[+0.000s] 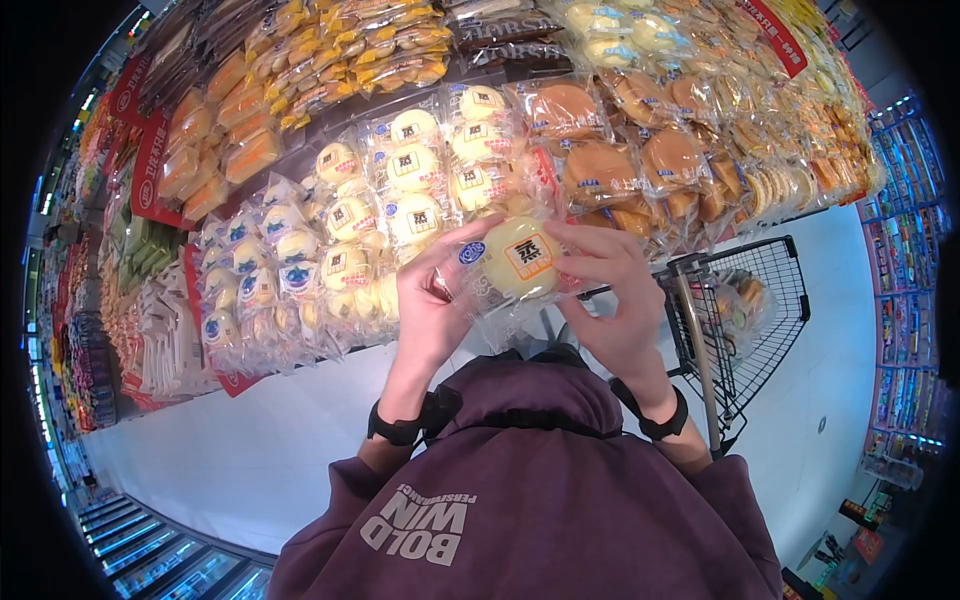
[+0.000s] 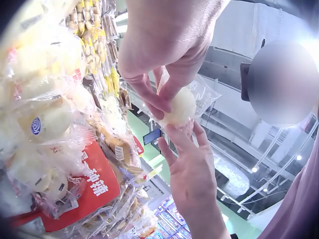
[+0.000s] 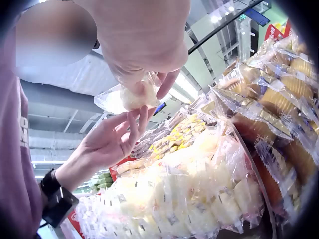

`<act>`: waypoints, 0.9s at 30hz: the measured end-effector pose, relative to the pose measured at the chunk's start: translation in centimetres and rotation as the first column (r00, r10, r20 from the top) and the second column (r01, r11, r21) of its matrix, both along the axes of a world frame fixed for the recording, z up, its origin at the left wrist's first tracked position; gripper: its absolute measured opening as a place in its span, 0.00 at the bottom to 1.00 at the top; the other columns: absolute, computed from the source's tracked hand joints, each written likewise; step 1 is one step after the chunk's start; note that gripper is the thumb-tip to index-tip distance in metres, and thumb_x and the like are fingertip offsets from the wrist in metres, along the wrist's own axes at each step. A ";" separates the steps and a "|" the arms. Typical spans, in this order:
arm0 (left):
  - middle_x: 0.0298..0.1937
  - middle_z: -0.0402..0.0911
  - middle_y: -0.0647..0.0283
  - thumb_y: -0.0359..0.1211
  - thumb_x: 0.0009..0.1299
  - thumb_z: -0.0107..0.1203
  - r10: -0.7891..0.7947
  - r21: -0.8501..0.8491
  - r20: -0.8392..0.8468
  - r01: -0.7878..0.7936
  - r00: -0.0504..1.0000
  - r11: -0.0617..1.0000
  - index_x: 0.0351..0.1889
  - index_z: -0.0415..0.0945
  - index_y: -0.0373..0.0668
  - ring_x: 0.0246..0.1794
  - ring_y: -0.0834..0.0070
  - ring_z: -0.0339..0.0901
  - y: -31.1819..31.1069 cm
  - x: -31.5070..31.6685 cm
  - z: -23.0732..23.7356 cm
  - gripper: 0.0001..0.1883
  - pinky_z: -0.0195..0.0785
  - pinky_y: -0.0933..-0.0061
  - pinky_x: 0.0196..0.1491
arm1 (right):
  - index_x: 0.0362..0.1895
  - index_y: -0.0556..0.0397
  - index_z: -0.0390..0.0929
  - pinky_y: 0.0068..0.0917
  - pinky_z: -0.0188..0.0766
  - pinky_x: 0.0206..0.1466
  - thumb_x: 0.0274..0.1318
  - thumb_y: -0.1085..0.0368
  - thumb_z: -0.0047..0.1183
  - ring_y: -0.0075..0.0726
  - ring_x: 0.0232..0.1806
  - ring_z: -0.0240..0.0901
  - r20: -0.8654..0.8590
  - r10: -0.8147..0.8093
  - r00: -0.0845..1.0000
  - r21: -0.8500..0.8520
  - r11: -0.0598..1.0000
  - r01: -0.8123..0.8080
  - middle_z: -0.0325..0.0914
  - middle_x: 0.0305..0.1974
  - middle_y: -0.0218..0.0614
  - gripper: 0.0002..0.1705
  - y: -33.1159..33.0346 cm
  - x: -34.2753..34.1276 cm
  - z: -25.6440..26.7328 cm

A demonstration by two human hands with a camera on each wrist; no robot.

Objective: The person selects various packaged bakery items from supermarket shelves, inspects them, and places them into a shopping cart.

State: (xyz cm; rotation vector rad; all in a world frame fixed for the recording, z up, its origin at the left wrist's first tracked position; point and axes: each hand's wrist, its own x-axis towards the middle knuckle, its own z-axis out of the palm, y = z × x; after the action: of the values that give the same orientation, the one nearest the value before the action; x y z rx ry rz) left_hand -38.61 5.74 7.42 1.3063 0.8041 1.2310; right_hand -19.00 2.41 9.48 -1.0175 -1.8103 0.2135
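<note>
A round, pale steamed cake (image 1: pixel 520 258) in a clear plastic wrapper is held in front of the chest, its orange-and-black label facing up. At its left side my left hand (image 1: pixel 432 300) pinches the wrapped cake between thumb and fingers. My right hand (image 1: pixel 615 285) grips the opposite side, fingers over the edge and thumb below. In the left wrist view the cake (image 2: pixel 180 107) sits between the fingertips of both hands. The right wrist view shows the cake's underside (image 3: pixel 132 97), partly covered by the right fingers.
Similar wrapped cakes (image 1: pixel 415 165) fill the display beyond the hands, with blueberry-marked ones (image 1: pixel 295 280) to the left and brown round cakes (image 1: pixel 600 172) to the right. A black wire shopping cart (image 1: pixel 745 330) holding a bagged item (image 1: pixel 740 300) stands at the right.
</note>
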 end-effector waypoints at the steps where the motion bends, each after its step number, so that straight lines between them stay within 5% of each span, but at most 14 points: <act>1: 0.61 0.77 0.56 0.17 0.70 0.50 -0.025 -0.004 0.019 0.025 0.999 1.000 0.61 0.73 0.32 0.58 0.71 0.77 0.0 -0.1 0.1 0.20 0.73 0.69 0.59 | 0.48 0.50 0.76 0.35 0.73 0.55 0.36 0.79 0.64 0.45 0.54 0.74 0.048 -0.008 0.999 0.055 0.998 0.005 0.80 0.55 0.35 0.28 0.0 -0.2 0.1; 4: 0.60 0.78 0.56 0.20 0.73 0.49 -0.024 -0.184 0.212 0.064 0.977 0.981 0.61 0.72 0.32 0.57 0.71 0.78 -0.2 0.1 0.1 0.18 0.72 0.70 0.60 | 0.46 0.51 0.75 0.39 0.72 0.53 0.38 0.75 0.67 0.46 0.53 0.74 0.030 -0.006 1.000 -0.002 1.000 0.006 0.78 0.57 0.37 0.26 -0.3 -0.9 0.1; 7: 0.55 0.81 0.59 0.23 0.74 0.48 -0.085 -0.158 0.250 0.127 0.964 0.979 0.60 0.73 0.32 0.52 0.75 0.79 -0.1 -0.3 -0.7 0.17 0.74 0.74 0.55 | 0.43 0.50 0.75 0.36 0.73 0.48 0.40 0.67 0.71 0.46 0.51 0.75 0.124 0.020 0.992 -0.036 0.999 -0.016 0.77 0.57 0.37 0.24 -0.6 -1.4 1.0; 10: 0.48 0.82 0.63 0.24 0.75 0.49 -0.182 -0.167 -0.006 0.178 0.983 0.970 0.59 0.73 0.32 0.45 0.80 0.79 0.2 -1.3 -3.8 0.16 0.75 0.77 0.48 | 0.44 0.50 0.73 0.36 0.75 0.42 0.43 0.58 0.72 0.46 0.44 0.78 0.160 0.108 0.981 -0.149 0.985 -0.085 0.78 0.53 0.38 0.26 -0.4 -1.4 1.0; 15: 0.45 0.83 0.64 0.23 0.70 0.57 -0.256 -0.302 -0.086 0.220 0.963 0.928 0.54 0.76 0.33 0.45 0.82 0.79 -0.6 -1.5 -5.3 0.14 0.73 0.77 0.48 | 0.52 0.50 0.68 0.39 0.75 0.34 0.46 0.58 0.68 0.49 0.35 0.81 0.191 0.213 0.958 -0.592 0.804 -0.061 0.77 0.49 0.42 0.30 0.0 -1.1 0.8; 17: 0.46 0.83 0.63 0.23 0.71 0.56 -0.250 -0.309 -0.087 0.213 0.964 0.927 0.54 0.76 0.33 0.45 0.82 0.79 -0.9 -1.4 -5.0 0.14 0.73 0.77 0.48 | 0.54 0.50 0.66 0.40 0.74 0.33 0.46 0.61 0.66 0.50 0.34 0.81 0.230 0.233 0.945 -0.607 0.793 -0.048 0.77 0.49 0.43 0.31 0.6 -1.2 0.8; 22: 0.42 0.84 0.60 0.24 0.74 0.51 -0.099 -0.299 -0.037 0.084 0.994 0.950 0.50 0.76 0.29 0.39 0.78 0.82 -1.0 -0.5 -5.1 0.10 0.77 0.77 0.43 | 0.55 0.49 0.66 0.42 0.73 0.31 0.44 0.66 0.61 0.50 0.33 0.80 0.282 0.107 0.954 -0.214 0.976 -0.046 0.76 0.49 0.43 0.30 3.5 -2.6 1.0; 27: 0.41 0.85 0.59 0.26 0.76 0.49 -0.134 -0.285 -0.163 0.083 0.978 0.955 0.50 0.76 0.29 0.36 0.76 0.83 -1.4 0.0 -4.2 0.10 0.78 0.76 0.40 | 0.55 0.49 0.69 0.38 0.75 0.30 0.46 0.67 0.59 0.48 0.29 0.80 0.496 0.040 0.867 -0.141 0.989 0.035 0.76 0.44 0.41 0.28 7.4 -4.1 1.4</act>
State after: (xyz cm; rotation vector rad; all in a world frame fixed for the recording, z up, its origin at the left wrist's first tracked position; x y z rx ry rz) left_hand -38.60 4.32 3.20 1.2246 0.9827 0.8846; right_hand -23.06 9.84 10.92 -1.2578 -2.2899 0.0863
